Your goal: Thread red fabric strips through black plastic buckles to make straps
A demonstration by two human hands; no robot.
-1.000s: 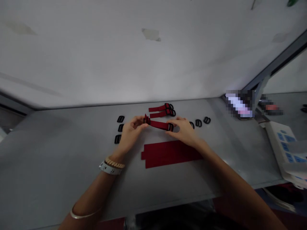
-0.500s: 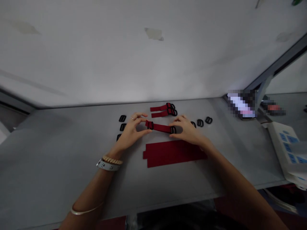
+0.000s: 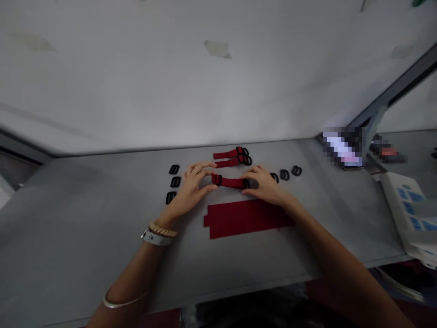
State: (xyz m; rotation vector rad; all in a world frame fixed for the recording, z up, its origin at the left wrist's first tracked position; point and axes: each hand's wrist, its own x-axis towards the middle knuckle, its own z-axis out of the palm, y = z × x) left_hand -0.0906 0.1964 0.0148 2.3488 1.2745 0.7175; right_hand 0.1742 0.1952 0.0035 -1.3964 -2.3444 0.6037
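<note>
A red webbing strap (image 3: 232,183) stretches between my two hands just above the grey table. My left hand (image 3: 194,187) pinches its left end, where a black slide buckle (image 3: 218,180) sits on the webbing. At the other end, my right hand (image 3: 264,184) grips the strap by a black ring buckle (image 3: 246,183), partly hidden by the fingers. Behind the hands lie two red straps (image 3: 227,162) with black buckles fitted at their right ends. In front, a stack of flat red webbing pieces (image 3: 246,219) rests on the table, partly under my right forearm.
Several black slide buckles (image 3: 175,181) stand in a column left of my left hand. Black ring buckles (image 3: 284,175) lie in a row to the right. Farther right are a blurred phone (image 3: 343,148) and a white box with blue labels (image 3: 398,200). A white wall (image 3: 153,91) rises behind.
My left hand has shifted slightly to the right, and the slide buckle has moved a little rightward with the strap's left end. My right hand has stayed nearly in place.
</note>
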